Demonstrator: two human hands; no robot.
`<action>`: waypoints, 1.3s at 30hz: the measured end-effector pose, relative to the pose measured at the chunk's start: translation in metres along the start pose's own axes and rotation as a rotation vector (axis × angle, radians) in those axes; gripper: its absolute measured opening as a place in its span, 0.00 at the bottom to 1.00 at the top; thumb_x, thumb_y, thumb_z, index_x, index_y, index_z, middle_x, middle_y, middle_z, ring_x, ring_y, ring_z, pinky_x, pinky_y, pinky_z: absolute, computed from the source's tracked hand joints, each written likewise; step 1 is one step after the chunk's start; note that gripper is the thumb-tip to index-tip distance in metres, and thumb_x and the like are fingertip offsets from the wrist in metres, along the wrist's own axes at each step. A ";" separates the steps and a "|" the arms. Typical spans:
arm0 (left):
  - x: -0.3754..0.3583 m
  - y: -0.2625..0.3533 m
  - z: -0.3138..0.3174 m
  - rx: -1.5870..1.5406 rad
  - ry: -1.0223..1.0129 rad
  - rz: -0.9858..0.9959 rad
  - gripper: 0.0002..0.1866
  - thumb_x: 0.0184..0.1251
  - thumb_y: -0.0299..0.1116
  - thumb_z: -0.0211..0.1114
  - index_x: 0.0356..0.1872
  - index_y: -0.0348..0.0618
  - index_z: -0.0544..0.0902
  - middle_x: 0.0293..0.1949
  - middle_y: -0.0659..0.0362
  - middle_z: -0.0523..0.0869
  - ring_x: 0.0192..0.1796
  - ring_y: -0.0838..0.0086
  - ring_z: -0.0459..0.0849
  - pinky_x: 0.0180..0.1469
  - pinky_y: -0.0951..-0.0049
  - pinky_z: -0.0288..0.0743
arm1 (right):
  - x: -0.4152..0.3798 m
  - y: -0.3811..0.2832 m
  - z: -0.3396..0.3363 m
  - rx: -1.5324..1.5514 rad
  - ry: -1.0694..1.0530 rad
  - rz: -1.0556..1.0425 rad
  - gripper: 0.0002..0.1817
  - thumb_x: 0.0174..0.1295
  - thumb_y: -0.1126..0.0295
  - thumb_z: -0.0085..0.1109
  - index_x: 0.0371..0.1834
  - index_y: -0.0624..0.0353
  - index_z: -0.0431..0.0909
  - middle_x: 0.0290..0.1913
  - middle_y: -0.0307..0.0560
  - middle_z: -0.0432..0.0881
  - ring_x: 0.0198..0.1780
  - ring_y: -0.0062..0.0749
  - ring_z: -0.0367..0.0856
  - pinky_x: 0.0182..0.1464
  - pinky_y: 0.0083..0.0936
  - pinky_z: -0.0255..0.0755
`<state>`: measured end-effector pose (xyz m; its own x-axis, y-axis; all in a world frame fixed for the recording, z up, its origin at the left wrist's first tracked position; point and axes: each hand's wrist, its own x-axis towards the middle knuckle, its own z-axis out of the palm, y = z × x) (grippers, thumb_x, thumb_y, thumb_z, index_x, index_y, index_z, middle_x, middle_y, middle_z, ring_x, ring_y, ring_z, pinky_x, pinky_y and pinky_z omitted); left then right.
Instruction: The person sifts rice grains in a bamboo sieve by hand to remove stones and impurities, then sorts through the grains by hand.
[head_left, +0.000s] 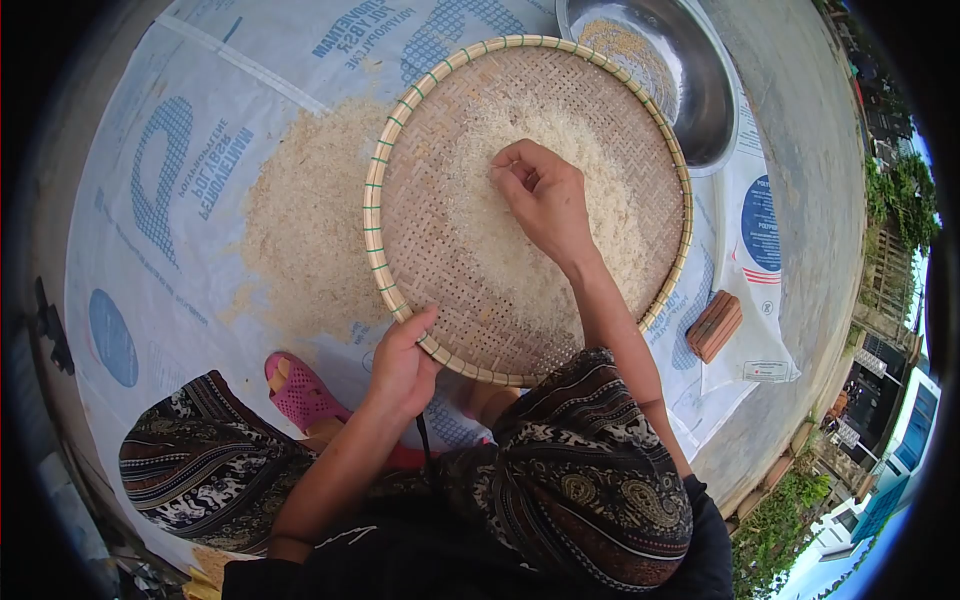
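Note:
A round woven bamboo winnowing tray (415, 215), its rim bound with green ties, is held over my lap. Pale rice grains (610, 205) are spread over its middle and right side. My left hand (405, 365) grips the rim at the lower left, thumb on top and fingers hidden underneath. Above the rice, my right hand (545, 195) is closed in a pinch, thumb against fingertips. Whatever lies between those fingertips is too small to make out.
Husks and chaff (310, 220) lie heaped on a printed plastic sheet (110, 235) left of the tray. A steel basin (700, 120) with some grain stands at the upper right. A brick (714, 327) weighs on the sheet's right side. A pink sandal (305, 398) shows below.

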<state>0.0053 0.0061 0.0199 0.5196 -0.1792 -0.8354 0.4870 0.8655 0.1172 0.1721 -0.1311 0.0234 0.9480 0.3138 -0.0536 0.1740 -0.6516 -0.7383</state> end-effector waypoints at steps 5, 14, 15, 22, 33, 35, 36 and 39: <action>0.001 -0.001 -0.001 0.009 -0.021 0.016 0.22 0.64 0.32 0.52 0.56 0.34 0.63 0.52 0.51 0.73 0.55 0.64 0.73 0.59 0.62 0.65 | -0.007 0.002 -0.015 0.924 -0.153 0.406 0.03 0.55 0.74 0.52 0.28 0.61 0.74 0.24 0.36 0.75 0.25 0.16 0.72 0.26 0.15 0.65; 0.002 -0.002 -0.002 -0.009 -0.008 0.009 0.20 0.63 0.30 0.53 0.55 0.35 0.65 0.51 0.53 0.74 0.53 0.66 0.74 0.57 0.65 0.67 | -0.018 0.009 -0.014 0.846 -0.150 0.453 0.03 0.54 0.74 0.55 0.30 0.60 0.77 0.20 0.33 0.74 0.20 0.13 0.68 0.21 0.10 0.59; 0.002 -0.002 -0.002 -0.002 -0.015 0.011 0.21 0.63 0.31 0.52 0.56 0.34 0.64 0.52 0.52 0.74 0.55 0.65 0.73 0.58 0.63 0.66 | -0.018 0.009 -0.015 0.846 -0.150 0.454 0.03 0.54 0.74 0.55 0.30 0.60 0.77 0.20 0.33 0.74 0.20 0.13 0.68 0.21 0.10 0.59; 0.004 -0.003 -0.003 0.005 -0.001 0.014 0.21 0.63 0.31 0.52 0.56 0.33 0.63 0.52 0.51 0.74 0.55 0.64 0.73 0.59 0.62 0.65 | -0.019 0.010 -0.017 1.148 -0.206 0.502 0.02 0.54 0.76 0.54 0.29 0.60 0.76 0.24 0.38 0.77 0.24 0.18 0.75 0.25 0.12 0.66; -0.001 0.001 0.003 -0.005 -0.005 0.007 0.21 0.63 0.31 0.53 0.56 0.34 0.64 0.52 0.52 0.74 0.54 0.66 0.73 0.58 0.64 0.66 | -0.027 -0.004 0.000 0.058 -0.114 0.128 0.05 0.49 0.77 0.55 0.30 0.63 0.74 0.25 0.47 0.76 0.26 0.31 0.76 0.30 0.25 0.70; -0.001 0.001 0.003 -0.010 -0.006 0.004 0.20 0.63 0.30 0.52 0.56 0.34 0.65 0.52 0.52 0.74 0.54 0.66 0.73 0.58 0.65 0.66 | -0.027 -0.003 0.005 -0.006 -0.052 0.034 0.06 0.47 0.77 0.55 0.30 0.61 0.75 0.23 0.50 0.73 0.24 0.36 0.75 0.29 0.28 0.69; 0.000 0.001 0.003 -0.014 -0.012 0.000 0.20 0.63 0.30 0.52 0.56 0.34 0.65 0.52 0.52 0.73 0.55 0.66 0.73 0.58 0.66 0.66 | -0.027 -0.003 0.007 -0.006 -0.053 0.034 0.06 0.47 0.77 0.55 0.30 0.61 0.75 0.23 0.50 0.73 0.24 0.36 0.75 0.29 0.28 0.69; 0.000 0.001 0.002 -0.019 -0.021 -0.006 0.20 0.63 0.30 0.52 0.56 0.34 0.65 0.52 0.52 0.73 0.55 0.66 0.73 0.58 0.65 0.66 | -0.027 -0.002 0.010 -0.030 -0.026 -0.016 0.05 0.47 0.77 0.56 0.29 0.61 0.74 0.22 0.49 0.73 0.23 0.37 0.74 0.29 0.30 0.68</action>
<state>0.0071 0.0060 0.0208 0.5313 -0.1939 -0.8247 0.4770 0.8730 0.1020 0.1433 -0.1316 0.0197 0.9380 0.3414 -0.0597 0.1968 -0.6665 -0.7190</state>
